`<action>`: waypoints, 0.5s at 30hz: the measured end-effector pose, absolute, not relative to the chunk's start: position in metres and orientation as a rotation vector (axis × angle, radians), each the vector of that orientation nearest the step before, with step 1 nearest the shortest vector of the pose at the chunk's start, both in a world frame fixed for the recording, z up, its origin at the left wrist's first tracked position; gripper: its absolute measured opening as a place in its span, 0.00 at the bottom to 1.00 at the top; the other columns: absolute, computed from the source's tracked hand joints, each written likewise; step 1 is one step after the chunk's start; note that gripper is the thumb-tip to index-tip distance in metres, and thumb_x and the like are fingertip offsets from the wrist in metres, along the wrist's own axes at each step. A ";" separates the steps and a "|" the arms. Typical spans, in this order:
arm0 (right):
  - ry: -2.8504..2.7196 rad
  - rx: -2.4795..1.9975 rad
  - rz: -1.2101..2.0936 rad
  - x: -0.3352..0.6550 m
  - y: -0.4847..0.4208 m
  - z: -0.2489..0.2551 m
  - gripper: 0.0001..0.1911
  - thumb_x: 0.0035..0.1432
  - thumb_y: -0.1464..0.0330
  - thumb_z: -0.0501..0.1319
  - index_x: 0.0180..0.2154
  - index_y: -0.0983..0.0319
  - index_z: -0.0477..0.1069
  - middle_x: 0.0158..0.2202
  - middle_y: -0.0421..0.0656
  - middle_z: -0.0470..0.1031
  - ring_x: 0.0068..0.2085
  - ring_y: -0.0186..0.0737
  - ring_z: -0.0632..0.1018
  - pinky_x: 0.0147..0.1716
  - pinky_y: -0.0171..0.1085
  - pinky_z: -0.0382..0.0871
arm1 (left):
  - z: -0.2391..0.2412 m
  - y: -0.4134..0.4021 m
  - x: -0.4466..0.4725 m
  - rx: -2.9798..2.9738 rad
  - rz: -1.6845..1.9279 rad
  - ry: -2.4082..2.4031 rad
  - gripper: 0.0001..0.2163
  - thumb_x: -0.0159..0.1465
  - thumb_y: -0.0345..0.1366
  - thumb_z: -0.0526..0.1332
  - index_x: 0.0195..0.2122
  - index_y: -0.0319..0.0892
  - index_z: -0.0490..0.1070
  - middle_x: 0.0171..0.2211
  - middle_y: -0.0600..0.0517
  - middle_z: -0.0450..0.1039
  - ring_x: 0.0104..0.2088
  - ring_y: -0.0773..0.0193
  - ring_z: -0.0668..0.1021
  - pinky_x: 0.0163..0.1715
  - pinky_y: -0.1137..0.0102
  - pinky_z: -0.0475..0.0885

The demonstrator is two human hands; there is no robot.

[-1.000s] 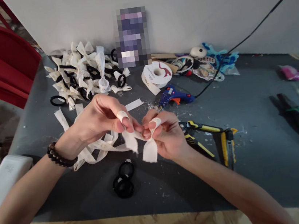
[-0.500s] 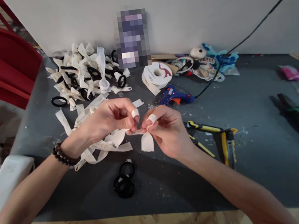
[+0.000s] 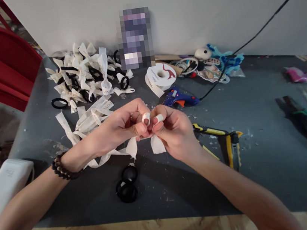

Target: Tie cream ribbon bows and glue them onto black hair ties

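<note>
Taped fingertips (image 3: pixel 145 118) of left hand (image 3: pixel 121 128) and right hand (image 3: pixel 174 133) are pinched tight together on the middle of a short cream ribbon piece (image 3: pixel 157 145). It's held in the air just above the table (image 3: pixel 263 176), both tails hanging below the pinch. Looks mid-fold: centre gathered, nothing tied or glued round it that I can see. Two black hair ties (image 3: pixel 126 184) lie bare directly below the hands. Loose cut strips (image 3: pixel 91 117) sit just behind the left hand, so stock is left to work through. Further back, a pile of finished bows (image 3: pixel 86 76) on black ties, so a good batch is done. Ribbon spool (image 3: pixel 162 76) and blue glue gun (image 3: pixel 178 98) are near, behind the right hand; yellow cutters (image 3: pixel 225 143) are to its right. Judgement: batch well along, this unit about halfway.
</note>
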State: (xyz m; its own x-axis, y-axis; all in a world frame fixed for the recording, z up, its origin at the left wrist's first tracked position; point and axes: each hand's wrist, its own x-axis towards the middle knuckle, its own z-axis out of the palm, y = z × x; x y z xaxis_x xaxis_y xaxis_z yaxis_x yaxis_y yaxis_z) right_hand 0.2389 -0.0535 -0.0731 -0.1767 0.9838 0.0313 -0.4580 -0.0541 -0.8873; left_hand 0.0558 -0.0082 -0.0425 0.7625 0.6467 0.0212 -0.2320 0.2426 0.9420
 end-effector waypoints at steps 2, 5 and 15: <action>-0.948 -0.775 1.555 0.239 -0.052 -0.074 0.23 0.52 0.61 0.79 0.28 0.59 0.65 0.28 0.35 0.74 0.28 0.33 0.76 0.31 0.36 0.80 | -0.043 -0.006 0.054 1.183 0.590 0.426 0.12 0.69 0.40 0.69 0.38 0.40 0.67 0.31 0.54 0.70 0.29 0.71 0.70 0.29 0.76 0.67; -0.917 -0.796 1.581 0.238 -0.051 -0.075 0.24 0.50 0.61 0.80 0.28 0.59 0.65 0.25 0.34 0.74 0.26 0.32 0.76 0.29 0.34 0.78 | -0.043 -0.003 0.051 1.216 0.553 0.433 0.13 0.69 0.40 0.69 0.37 0.40 0.66 0.32 0.53 0.71 0.30 0.71 0.71 0.29 0.76 0.67; -0.841 -0.870 1.605 0.240 -0.042 -0.063 0.33 0.42 0.63 0.83 0.25 0.57 0.55 0.21 0.32 0.74 0.23 0.32 0.76 0.25 0.32 0.75 | -0.036 0.007 0.044 1.240 0.577 0.561 0.16 0.62 0.39 0.76 0.44 0.41 0.72 0.25 0.57 0.72 0.26 0.70 0.76 0.31 0.74 0.75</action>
